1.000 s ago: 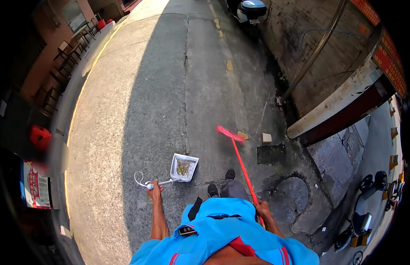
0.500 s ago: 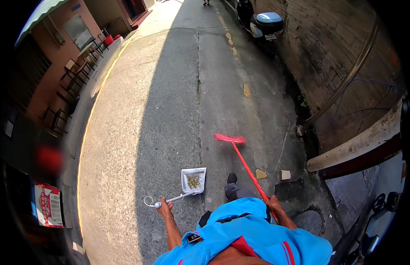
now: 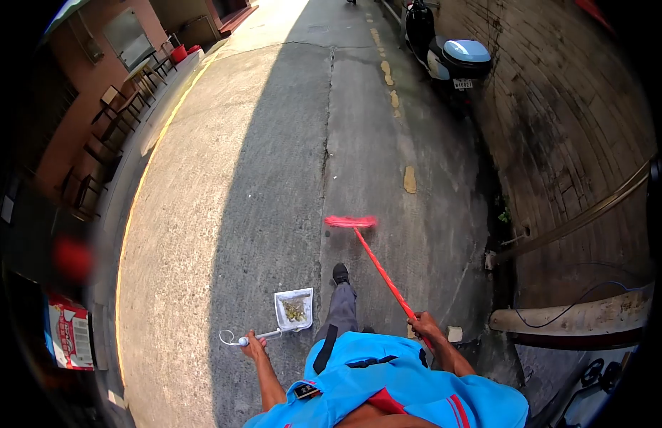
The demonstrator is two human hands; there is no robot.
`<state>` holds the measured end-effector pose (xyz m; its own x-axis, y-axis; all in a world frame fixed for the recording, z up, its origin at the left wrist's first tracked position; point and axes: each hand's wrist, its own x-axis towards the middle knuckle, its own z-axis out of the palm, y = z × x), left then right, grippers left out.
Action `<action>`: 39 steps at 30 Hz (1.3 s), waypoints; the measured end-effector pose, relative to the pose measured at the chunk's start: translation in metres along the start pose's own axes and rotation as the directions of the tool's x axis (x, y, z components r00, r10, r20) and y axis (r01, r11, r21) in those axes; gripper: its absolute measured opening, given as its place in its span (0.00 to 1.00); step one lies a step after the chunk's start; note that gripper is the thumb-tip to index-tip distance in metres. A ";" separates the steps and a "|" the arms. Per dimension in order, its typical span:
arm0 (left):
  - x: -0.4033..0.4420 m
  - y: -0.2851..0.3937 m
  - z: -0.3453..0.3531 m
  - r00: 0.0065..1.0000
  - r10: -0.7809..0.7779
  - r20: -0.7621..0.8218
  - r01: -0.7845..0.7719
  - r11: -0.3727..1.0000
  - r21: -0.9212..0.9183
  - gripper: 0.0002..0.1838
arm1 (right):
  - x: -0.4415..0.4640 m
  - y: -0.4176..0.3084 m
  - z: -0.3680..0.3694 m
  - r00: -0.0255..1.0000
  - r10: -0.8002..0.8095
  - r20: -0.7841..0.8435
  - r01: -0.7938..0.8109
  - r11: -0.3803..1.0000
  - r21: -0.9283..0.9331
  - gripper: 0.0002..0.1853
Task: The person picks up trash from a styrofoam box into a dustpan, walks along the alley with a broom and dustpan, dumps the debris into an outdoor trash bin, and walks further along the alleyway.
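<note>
My left hand [image 3: 254, 345] is closed around the handle of a white dustpan [image 3: 279, 307]. Yellowish-green leaf litter [image 3: 294, 309] lies in the pan, which hangs beside my left leg. A loop of cord or wire dangles from the handle's end. On the right, my right hand [image 3: 425, 327] grips the red pole of a broom [image 3: 379, 267]. The broom's pink-red head [image 3: 351, 222] is out in front of my dark shoe [image 3: 340, 273], at the pavement; whether its bristles touch the ground I cannot tell.
A parked scooter [image 3: 455, 60] stands along the brick wall [image 3: 559, 107] on the right. Chairs [image 3: 117, 107] line the left side, near a red and white box [image 3: 68, 332]. A large pale pipe or beam [image 3: 573, 314] juts in at right. Yellow marks [image 3: 410, 180] dot the road.
I have stepped forward, and my shoe now shows farther ahead. The scooter and road marks are nearer. Broom and dustpan have both shifted left in view, still held.
</note>
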<state>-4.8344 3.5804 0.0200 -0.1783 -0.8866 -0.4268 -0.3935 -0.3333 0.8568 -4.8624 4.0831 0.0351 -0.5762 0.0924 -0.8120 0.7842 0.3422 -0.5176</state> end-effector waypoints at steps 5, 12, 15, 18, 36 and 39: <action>0.027 0.034 0.086 1.000 0.010 0.013 -0.011 0.999 0.044 0.15 | 0.059 -0.054 -0.008 0.999 -0.005 -0.035 0.005 1.000 -0.006 0.12; 0.050 0.104 0.211 0.994 0.017 0.109 -0.034 0.987 0.156 0.14 | 0.109 -0.172 -0.045 0.997 0.027 -0.075 -0.033 0.997 -0.072 0.15; 0.068 0.117 0.266 0.986 0.031 0.162 -0.047 0.994 0.096 0.13 | 0.119 -0.203 -0.040 0.995 0.020 -0.097 -0.022 1.000 -0.020 0.16; 0.079 0.131 0.328 0.981 0.022 0.193 -0.038 0.996 0.082 0.13 | 0.146 -0.231 -0.052 0.982 -0.023 -0.185 0.013 0.998 -0.055 0.16; 0.090 0.245 0.638 0.986 0.015 0.165 -0.017 1.000 0.011 0.13 | 0.350 -0.467 -0.170 0.980 -0.069 -0.186 0.039 0.986 -0.160 0.17; 0.093 0.265 0.685 0.994 -0.030 0.108 0.024 0.998 0.060 0.13 | 0.398 -0.506 -0.195 0.981 -0.111 -0.157 0.078 0.977 -0.199 0.17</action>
<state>-5.5727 3.6291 0.0096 -0.2631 -0.8363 -0.4811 -0.4509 -0.3343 0.8276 -5.5335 4.1286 0.0265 -0.6884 0.1996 -0.6973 0.6752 0.5276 -0.5155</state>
